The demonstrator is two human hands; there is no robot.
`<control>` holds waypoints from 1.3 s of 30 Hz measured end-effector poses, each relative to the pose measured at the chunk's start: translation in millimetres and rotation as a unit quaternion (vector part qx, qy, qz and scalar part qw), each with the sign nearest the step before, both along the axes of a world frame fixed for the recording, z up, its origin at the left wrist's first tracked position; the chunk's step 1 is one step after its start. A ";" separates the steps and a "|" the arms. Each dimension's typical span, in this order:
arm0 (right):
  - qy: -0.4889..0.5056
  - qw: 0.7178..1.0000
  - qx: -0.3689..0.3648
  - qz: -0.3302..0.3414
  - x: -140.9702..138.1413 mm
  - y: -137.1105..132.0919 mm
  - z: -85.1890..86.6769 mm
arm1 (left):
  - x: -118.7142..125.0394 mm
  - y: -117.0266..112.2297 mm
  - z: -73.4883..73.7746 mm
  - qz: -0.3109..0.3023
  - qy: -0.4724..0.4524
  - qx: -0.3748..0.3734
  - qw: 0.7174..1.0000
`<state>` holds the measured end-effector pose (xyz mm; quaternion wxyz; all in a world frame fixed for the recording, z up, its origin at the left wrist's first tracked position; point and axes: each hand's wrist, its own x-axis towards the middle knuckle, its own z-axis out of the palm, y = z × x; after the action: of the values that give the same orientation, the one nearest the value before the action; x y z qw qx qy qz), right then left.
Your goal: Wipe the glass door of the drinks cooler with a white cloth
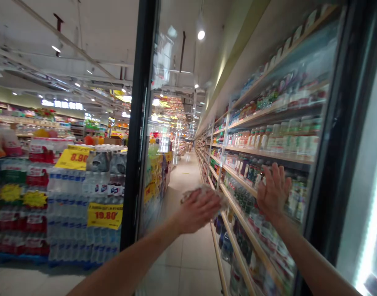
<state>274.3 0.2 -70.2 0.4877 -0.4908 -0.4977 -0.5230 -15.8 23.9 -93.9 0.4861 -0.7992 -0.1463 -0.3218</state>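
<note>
Hands reach out in front of us in a big shop. Our right hand (273,191) is wide open at 1 o'clock, with its fingers spread and pointing up. It lies flat on the glass door (299,123) of a cold case. Behind the glass we see shelves (268,154) full of drink bottles, but their labels are too blurry to read.

Our left hand (197,210) is at 12 o'clock, near the right hand but not touching it. Its fingers curl around a small see-through thing (203,190), which is too blurry for us to say what it is.

A black door frame (136,123) stands at 11 o'clock. Past it, at 10 o'clock, packs of water bottles (71,230) are piled up. A yellow sign (75,157) on them reads "8.90". A lower yellow sign (104,215) reads "19.80". The other words on both signs are too small to read.
</note>
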 end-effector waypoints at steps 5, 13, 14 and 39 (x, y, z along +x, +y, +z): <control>0.007 1.000 -0.005 -0.007 0.4 0.5 -0.6 | -15.9 14.9 29.7 0.023 -0.067 -0.014 0.997; 0.005 1.000 -0.013 -0.006 1.2 1.6 0.6 | -10.6 14.9 45.6 -0.001 -0.045 -0.055 0.997; 0.008 1.000 -0.019 -0.008 1.1 1.4 -0.3 | -10.0 13.4 38.1 -0.032 0.055 -0.058 0.996; 0.003 0.999 -0.027 -0.030 -11.5 3.0 63.6 | -28.0 18.5 109.3 0.012 -0.052 0.033 0.998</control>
<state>262.8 3.2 -6.6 0.4601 -0.5199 -0.4955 -0.5220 -43.8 42.4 15.4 0.5076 -0.7631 -0.1702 -0.3620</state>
